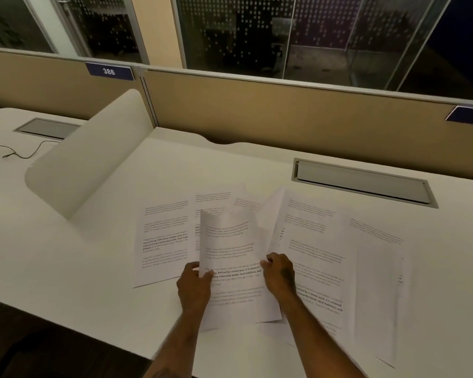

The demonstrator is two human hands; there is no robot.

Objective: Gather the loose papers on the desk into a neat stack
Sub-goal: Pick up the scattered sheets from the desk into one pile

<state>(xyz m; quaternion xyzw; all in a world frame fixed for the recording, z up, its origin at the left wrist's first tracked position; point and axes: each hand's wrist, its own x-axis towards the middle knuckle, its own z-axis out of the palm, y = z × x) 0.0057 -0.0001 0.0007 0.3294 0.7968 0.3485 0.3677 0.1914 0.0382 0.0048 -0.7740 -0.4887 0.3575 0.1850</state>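
White printed sheets are seen spread across the pale desk (99, 263) in the head view, overlapping one another. One sheet, the held sheet (231, 257), is lifted at its far end and curls above the rest, its near end reaching toward the desk's front edge. It is pinched on its left edge by the left hand (194, 286), thumb on top, and gripped on its right edge by the right hand (279, 276), fingers curled closed around the paper. A left sheet (164, 241) lies flat beside it, partly covered. Right sheets (322, 257) are fanned out toward the desk's right side, one of them raised at its left margin. A grey cable hatch (363, 182) is set into the desk behind the papers. A tan partition (284, 115) carries a blue number plate (109, 71) marked 386.
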